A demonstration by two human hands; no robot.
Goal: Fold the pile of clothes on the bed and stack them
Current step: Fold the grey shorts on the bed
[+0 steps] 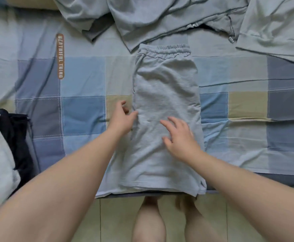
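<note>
Bed (83,110): patchwork sheet in blue, grey and khaki squares, fills pretty much the whole view, with a pale tiled floor (116,220) below its near edge.
Grey pile (160,18): loose grey clothes crumpled across the far side, one with a zip; its lower edge sits just beside the waistband.
Shorts (165,84): grey, lying flat mid-bed, elastic waistband at the far end, hems at the bed's near edge.
Side heap (6,137): dark and white clothes bunched at the left edge, well apart from the shorts.
Right hand (179,137): flat on the shorts' lower half, fingers spread and released, grasping nothing.
Left hand (123,117): at the shorts' left edge, fingers loose, not gripping.
Label (60,55): small orange strip on the sheet, off to the left.
</note>
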